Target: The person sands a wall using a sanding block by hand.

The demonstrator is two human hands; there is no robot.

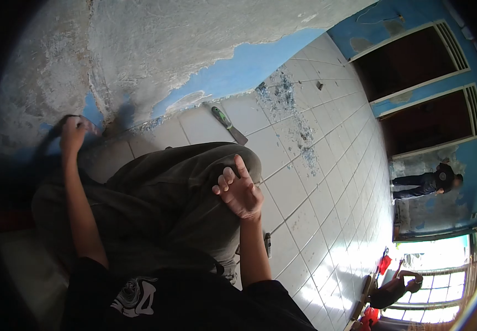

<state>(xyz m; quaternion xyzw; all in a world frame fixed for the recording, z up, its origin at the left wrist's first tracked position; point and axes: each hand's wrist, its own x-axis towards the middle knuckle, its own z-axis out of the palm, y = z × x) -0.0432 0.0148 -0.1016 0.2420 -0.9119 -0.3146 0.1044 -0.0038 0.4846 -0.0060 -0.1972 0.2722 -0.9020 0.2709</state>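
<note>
Right hand (241,193) was empty; left hand (73,135) (grip blurred, couldn't tell) needed, I judged, flat strokes along the wall (144,52).

wall (155,49): rough, matt | floor tiles (299,215): smooth, glossy | scraper blade (239,136): metal | trousers (166,182): cloth

green-handled flat metal scraper (228,126) on white square-tiled floor (332,182), near grey-blue plaster wall (194,44); small blue-grey flakes (285,96) right of scraper.

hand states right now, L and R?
Left hand: curled at the wall; can't tell if it's holding anything.
Right hand: open, empty, fingers loosely bent.
</note>
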